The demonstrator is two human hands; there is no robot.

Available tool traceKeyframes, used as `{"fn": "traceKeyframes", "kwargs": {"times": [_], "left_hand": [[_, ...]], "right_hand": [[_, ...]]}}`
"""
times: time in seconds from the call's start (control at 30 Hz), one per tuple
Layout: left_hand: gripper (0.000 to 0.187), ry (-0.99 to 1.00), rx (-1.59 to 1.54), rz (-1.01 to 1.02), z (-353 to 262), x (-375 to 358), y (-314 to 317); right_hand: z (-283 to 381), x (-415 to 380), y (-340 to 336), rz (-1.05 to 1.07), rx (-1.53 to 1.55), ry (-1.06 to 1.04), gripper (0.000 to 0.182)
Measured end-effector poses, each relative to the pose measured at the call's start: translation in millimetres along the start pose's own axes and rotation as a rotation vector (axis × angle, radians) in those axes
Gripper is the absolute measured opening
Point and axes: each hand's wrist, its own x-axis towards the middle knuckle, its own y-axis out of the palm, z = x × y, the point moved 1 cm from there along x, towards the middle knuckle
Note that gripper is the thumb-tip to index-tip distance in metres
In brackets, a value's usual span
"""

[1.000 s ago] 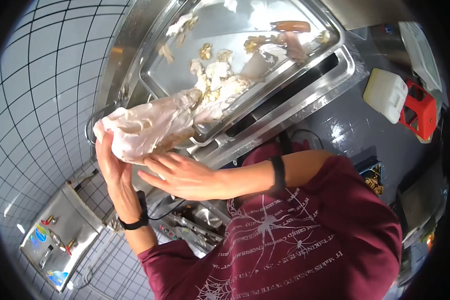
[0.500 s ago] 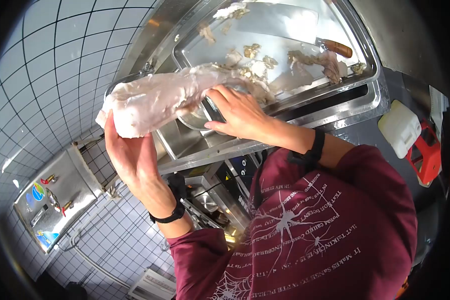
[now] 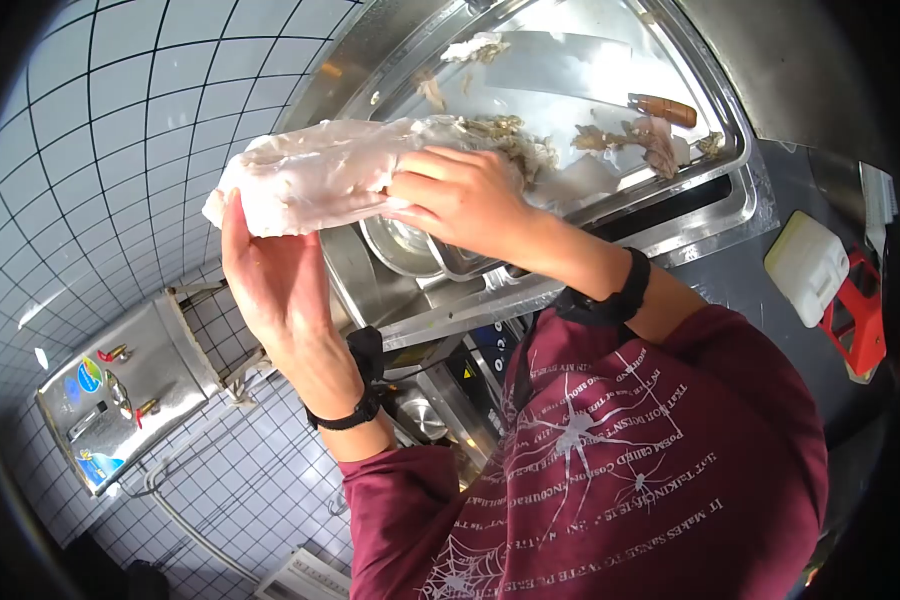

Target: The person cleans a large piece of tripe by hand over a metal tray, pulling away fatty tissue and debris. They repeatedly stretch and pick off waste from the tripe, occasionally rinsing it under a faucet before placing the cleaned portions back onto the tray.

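Note:
A long, pale, wet piece that looks like raw meat or tripe [image 3: 310, 175] is held up above the sink edge. My left hand [image 3: 278, 285] supports its left end from below, thumb on the near side. Nearer its right part, my right hand [image 3: 460, 195] has its fingers closed on the lower edge, pulling a thin flap. The right end reaches over a metal tray [image 3: 635, 205] with brownish and pale scraps [image 3: 655, 145]. A cleaver with a wooden handle [image 3: 665, 110] lies in the tray. Below the piece is a round metal bowl [image 3: 400, 243], partly hidden.
A white plastic container [image 3: 808, 268] and a red plastic stand [image 3: 858, 318] are at the right. A metal box with stickers [image 3: 130, 390] is at the lower left, by the tiled wall [image 3: 170, 120]. Equipment stands under the counter edge [image 3: 450, 310].
My right hand's fingers have closed from a spread pose onto the piece's lower edge, drawing out a flap. The view has shifted slightly, and the piece now sits a little higher.

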Motion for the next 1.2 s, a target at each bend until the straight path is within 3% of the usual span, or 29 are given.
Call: {"fn": "traceKeyframes", "kwargs": {"times": [0.1, 0.27, 0.4, 0.47, 0.53, 0.6, 0.73, 0.83, 0.93, 1.07, 1.13, 1.2], "left_hand": [[0.028, -0.019, 0.011, 0.043, -5, 9, -7], [0.028, 0.089, 0.112, -0.054, 7, 22, -8], [0.028, 0.243, 0.247, -0.102, 13, 40, -7], [0.027, 0.257, 0.231, -0.1, 13, 47, -5], [0.026, 0.243, 0.186, -0.115, 10, 49, 0], [0.026, 0.227, 0.156, -0.111, 6, 52, -1], [0.031, 0.102, 0.044, -0.114, 0, 54, 1], [0.035, 0.044, -0.014, -0.123, -5, 56, -2], [0.036, 0.013, -0.07, -0.096, -8, 58, -7], [0.034, 0.013, -0.163, -0.063, -9, 63, -13], [0.033, 0.007, -0.186, -0.043, -11, 65, -17], [0.033, -0.003, -0.212, -0.026, -12, 66, -21]], "right_hand": [[-9, -2, -26, 0.175, 0.169, 0.008, 0.015], [-13, 14, -49, 0.221, 0.343, -0.023, 0.017], [-12, 45, -55, 0.347, 0.5, 0.217, 0.014], [-21, 60, -50, 0.411, 0.823, 0.353, 0.015], [-30, 71, -47, 0.411, 0.791, 0.261, 0.018], [-36, 78, -42, 0.608, 0.809, 0.243, 0.019], [-30, 83, -43, 0.648, 1.145, 0.494, 0.021], [-29, 87, -45, 0.699, 1.228, 0.548, 0.022], [-26, 95, -45, 0.593, 0.929, 0.361, 0.022], [-27, 106, -45, 0.556, 0.865, 0.256, 0.023], [-20, 111, -53, 0.641, 0.877, 0.517, 0.024], [-22, 115, -54, 0.633, 0.88, 0.532, 0.024]]}}
